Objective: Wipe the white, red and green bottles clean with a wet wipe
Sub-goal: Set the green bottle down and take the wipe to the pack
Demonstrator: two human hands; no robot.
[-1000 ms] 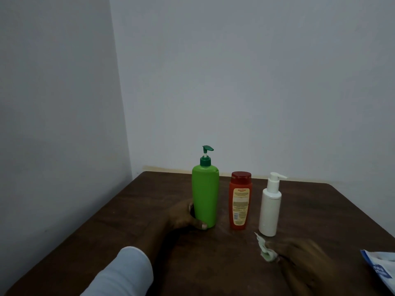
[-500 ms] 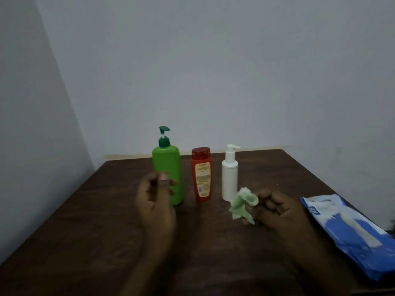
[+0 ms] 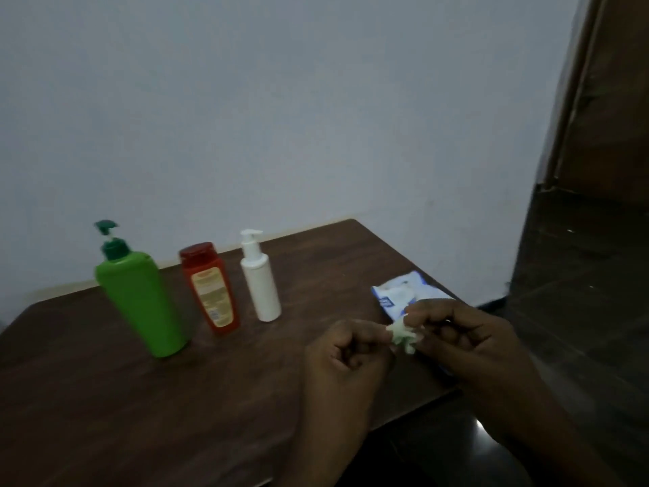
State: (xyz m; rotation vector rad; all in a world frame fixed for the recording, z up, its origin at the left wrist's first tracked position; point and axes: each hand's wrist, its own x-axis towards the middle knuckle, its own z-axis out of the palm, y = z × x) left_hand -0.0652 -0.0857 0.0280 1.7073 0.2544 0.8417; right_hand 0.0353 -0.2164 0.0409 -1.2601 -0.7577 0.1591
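Three bottles stand in a row on the dark wooden table (image 3: 105, 398): a green pump bottle (image 3: 140, 300) at the left, a red bottle (image 3: 210, 290) with a yellow label in the middle, and a white pump bottle (image 3: 261, 282) at the right. To their right, over the table's right edge, a crumpled pale green wet wipe (image 3: 404, 335) is pinched between both hands. My left hand (image 3: 347, 353) holds its left end. My right hand (image 3: 467, 339) holds its right end. Neither hand touches a bottle.
A blue and white wet wipe pack (image 3: 400, 293) lies at the table's right edge, partly hidden behind my right hand. A grey wall stands behind the table. Dark floor and a brown door frame (image 3: 576, 100) lie to the right.
My left hand left the green bottle and came right to join my right hand on the wipe. The view swung right, so the bottles now sit at the left.
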